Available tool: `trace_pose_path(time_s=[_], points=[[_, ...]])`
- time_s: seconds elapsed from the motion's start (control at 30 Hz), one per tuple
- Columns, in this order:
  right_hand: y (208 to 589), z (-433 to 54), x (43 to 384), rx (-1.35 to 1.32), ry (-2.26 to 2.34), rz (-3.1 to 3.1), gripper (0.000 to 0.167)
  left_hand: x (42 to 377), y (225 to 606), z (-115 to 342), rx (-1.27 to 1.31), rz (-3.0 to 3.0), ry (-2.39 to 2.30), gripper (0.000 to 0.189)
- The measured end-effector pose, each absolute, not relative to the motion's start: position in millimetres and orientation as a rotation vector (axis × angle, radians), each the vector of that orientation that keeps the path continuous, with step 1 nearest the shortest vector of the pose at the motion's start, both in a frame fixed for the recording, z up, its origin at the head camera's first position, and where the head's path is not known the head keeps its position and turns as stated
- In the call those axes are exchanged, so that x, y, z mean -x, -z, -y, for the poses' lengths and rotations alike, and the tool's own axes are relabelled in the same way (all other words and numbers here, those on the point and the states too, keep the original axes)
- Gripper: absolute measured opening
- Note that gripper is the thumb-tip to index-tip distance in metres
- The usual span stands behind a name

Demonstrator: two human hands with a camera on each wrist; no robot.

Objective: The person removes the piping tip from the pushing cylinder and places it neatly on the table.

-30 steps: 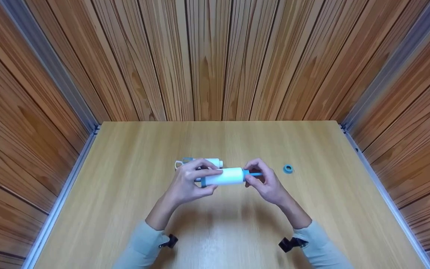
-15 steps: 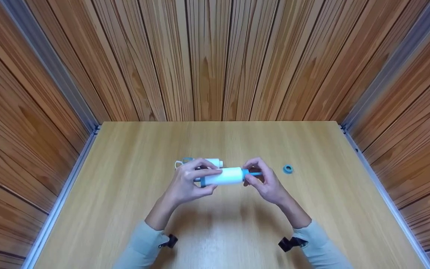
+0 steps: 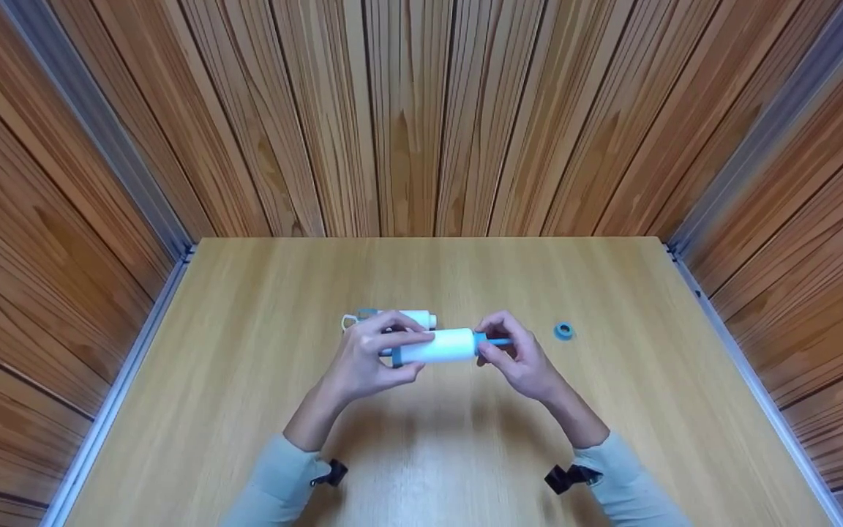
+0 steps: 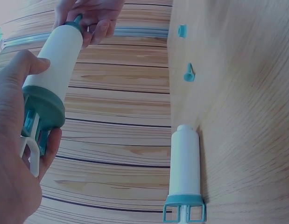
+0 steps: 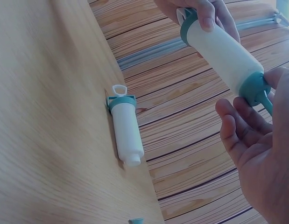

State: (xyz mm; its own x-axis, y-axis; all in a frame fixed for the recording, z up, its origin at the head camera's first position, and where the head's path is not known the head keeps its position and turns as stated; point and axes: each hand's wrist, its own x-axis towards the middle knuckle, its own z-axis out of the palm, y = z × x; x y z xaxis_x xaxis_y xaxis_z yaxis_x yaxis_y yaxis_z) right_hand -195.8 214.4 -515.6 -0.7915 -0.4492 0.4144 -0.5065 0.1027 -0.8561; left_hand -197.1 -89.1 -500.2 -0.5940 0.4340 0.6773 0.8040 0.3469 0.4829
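Above the desk (image 3: pixel 421 461), the white tube (image 3: pixel 451 345) runs lengthwise between left hand (image 3: pixel 370 357), gripping it near its handled end, and right hand (image 3: pixel 524 362), seemingly pinching the blue nozzle (image 3: pixel 500 341), partly hidden by fingers.

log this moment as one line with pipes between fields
left hand: grips white plunger tube | right hand: pinches its teal nozzle | table: second tube, loose nozzle, small teal ring

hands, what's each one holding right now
Left hand: holding the white syringe.
Right hand: pinching the teal nozzle at the front end.
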Motion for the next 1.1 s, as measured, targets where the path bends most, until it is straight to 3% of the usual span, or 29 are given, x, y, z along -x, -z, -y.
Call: trace_pose_path(time_s=[0.37,0.67,1.1], points=[[515.5,-214.1,195.4,-1.031,-1.814,2.263,0.029,195.4,498.8,89.7,1.07,2.212,1.161,0.043],[514.4,-214.2,197.4,-0.996,-1.813,2.3,0.018,195.0,498.5,88.9,1.064,2.212,1.144,0.042],[516.8,-216.2,196.9,-1.011,-1.804,2.287,0.022,196.4,498.0,89.8,1.084,2.219,1.141,0.042]])
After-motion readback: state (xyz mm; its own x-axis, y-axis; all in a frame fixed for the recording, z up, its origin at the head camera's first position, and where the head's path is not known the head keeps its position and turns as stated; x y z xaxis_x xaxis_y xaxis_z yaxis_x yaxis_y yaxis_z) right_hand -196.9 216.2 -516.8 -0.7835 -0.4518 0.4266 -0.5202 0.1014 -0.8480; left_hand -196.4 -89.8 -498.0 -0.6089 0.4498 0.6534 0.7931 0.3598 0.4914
